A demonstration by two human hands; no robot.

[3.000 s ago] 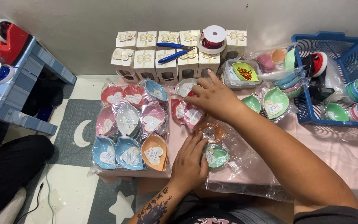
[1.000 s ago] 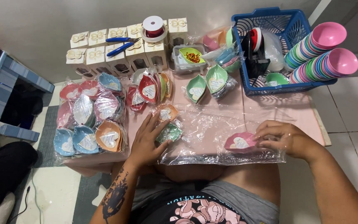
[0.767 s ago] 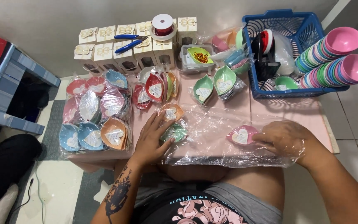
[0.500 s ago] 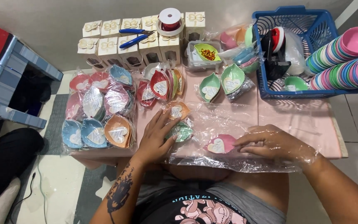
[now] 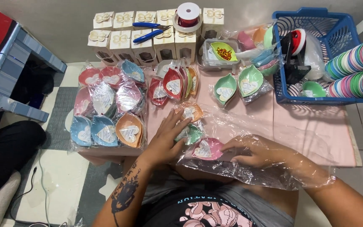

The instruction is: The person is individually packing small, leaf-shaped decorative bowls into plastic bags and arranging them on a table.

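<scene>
The right hand [image 5: 255, 152] is thrust inside a clear plastic bag [image 5: 282, 168], its grip loosely curled with the fingertips [image 5: 227, 147] against the rim of a pink leaf-shaped dish [image 5: 208, 149]; whether the fingers truly pinch the dish or only press it cannot be told through the film; the dish lies flat inside the bag near the front edge of the pink bench [image 5: 316, 134], with a white heart-shaped tag in its hollow. The left hand [image 5: 164, 141] lies just to the left of the pink dish, palm down and fingers spread, holding nothing closed but pressing on the bag's mouth and a green dish [image 5: 194, 134] wrapped in film; an orange dish [image 5: 190, 112] sits just beyond the green one, farther from the person.

Left of the pink dish, a large bag of bundled dishes [image 5: 106, 109] in red, blue, pink and orange rests on the bench's left end; behind the pink dish, red and orange dishes [image 5: 173, 84] stand on edge, and two green leaf dishes [image 5: 238, 84] lie in wrap; farther back stand rows of white gift boxes [image 5: 148, 35], with blue pliers [image 5: 148, 31] and a spool of red ribbon [image 5: 188, 14] on top; to the far right of the pink dish a blue basket [image 5: 316, 54] sits beside stacked coloured bowls [image 5: 358, 63].
</scene>
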